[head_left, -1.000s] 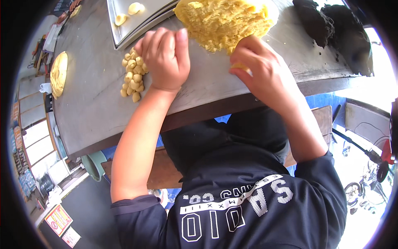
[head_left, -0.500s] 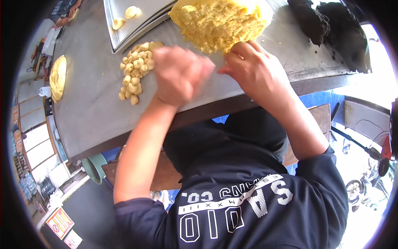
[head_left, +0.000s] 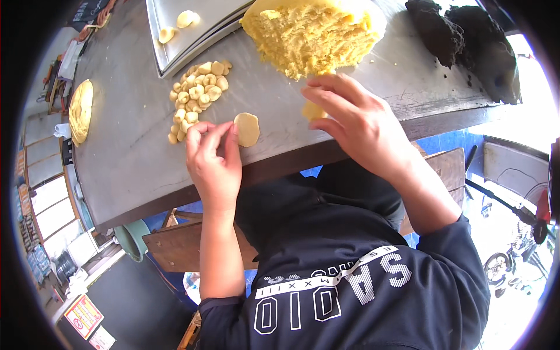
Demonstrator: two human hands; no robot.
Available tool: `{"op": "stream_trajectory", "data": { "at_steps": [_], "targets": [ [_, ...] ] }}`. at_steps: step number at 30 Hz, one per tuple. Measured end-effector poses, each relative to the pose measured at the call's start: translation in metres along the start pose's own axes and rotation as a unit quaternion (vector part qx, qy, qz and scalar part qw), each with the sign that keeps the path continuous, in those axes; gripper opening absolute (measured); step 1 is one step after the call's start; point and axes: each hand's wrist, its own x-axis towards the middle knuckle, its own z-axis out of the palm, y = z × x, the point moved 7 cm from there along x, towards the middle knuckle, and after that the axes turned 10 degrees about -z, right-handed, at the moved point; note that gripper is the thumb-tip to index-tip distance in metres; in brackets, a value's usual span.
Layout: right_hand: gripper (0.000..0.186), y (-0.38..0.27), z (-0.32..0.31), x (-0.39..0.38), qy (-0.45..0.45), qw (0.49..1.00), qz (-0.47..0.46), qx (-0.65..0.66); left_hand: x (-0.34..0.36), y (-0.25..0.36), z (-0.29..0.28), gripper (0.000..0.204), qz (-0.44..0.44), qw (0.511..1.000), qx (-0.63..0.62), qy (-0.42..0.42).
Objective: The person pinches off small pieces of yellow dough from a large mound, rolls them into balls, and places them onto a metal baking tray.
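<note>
My left hand (head_left: 214,156) is closed in a pinch at the left edge of a thin, round, pale dough disc (head_left: 247,130) near the table's front edge. Just left of it lies a pile of small dough balls (head_left: 198,90). Between the thumb and fingers of my right hand (head_left: 359,116) is a small piece of yellow crumbly filling (head_left: 314,111), partly hidden by the fingers. Beyond that hand rests a large mound of the same yellow filling (head_left: 315,41), its near face rough and torn.
A metal tray (head_left: 160,58) at the back left carries two small dough pieces. A flattened yellow dough mass (head_left: 81,111) lies at the table's left edge. Dark lumps (head_left: 466,44) sit at the right. At the far left, another person's hand (head_left: 104,17) shows.
My left hand has moved left and nearer, from a blur to a pinch at the dough disc, now in sight. My right hand has drawn back from the mound with a piece of filling.
</note>
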Motion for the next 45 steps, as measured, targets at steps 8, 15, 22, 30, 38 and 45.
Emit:
{"op": "stream_trajectory", "data": {
  "at_steps": [8, 15, 22, 30, 38, 45],
  "targets": [
    [0.030, -0.016, 0.011, 0.007, -0.031, 0.999, -0.002, 0.014, -0.001, -0.011, 0.024, 0.037, -0.182, 0.898, -0.392, -0.084],
    [0.028, -0.023, 0.017, 0.035, 0.099, 0.991, -0.064, 0.061, -0.001, 0.034, 0.027, 0.053, -0.178, 0.823, -0.517, -0.152],
    [0.022, -0.024, 0.028, 0.032, 0.018, 0.974, -0.005, 0.224, 0.014, 0.035, 0.025, 0.027, 0.159, 0.982, -0.093, -0.049],
    [0.024, -0.041, 0.034, 0.026, 0.039, 0.985, -0.097, 0.134, 0.019, 0.047, 0.034, 0.037, 0.169, 0.982, -0.065, -0.051],
    [0.061, -0.027, 0.017, 0.034, 0.021, 0.981, -0.016, 0.194, 0.012, 0.048, 0.036, 0.080, 0.164, 0.945, -0.144, -0.244],
    [0.063, -0.016, 0.054, 0.037, 0.022, 0.958, 0.064, 0.279, 0.003, 0.033, 0.047, 0.075, 0.141, 0.937, -0.101, -0.304]
  ]
}}
